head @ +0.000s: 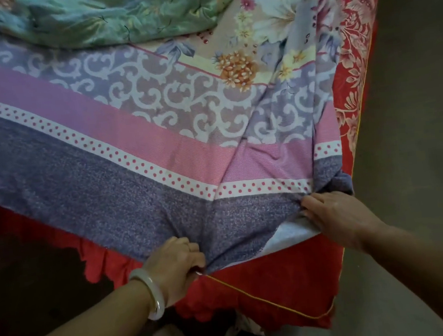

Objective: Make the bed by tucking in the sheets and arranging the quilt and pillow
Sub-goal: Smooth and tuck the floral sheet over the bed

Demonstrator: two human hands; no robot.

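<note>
Purple-and-pink banded bed sheet lies spread over the red ruffled bed cover, bands running upper-left to lower-right, corner pointing at me. Left hand clenches its near hem, right hand pinches the bunched corner. Crumpled green quilt sits behind.

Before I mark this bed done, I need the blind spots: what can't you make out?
Head view:
- Green quilt: far part cut off by top edge.
- Right hand: fingertips buried in sheet folds; pinching or pressing unclear.
- Left hand: fingertips hidden under sheet edge it grips.
</note>
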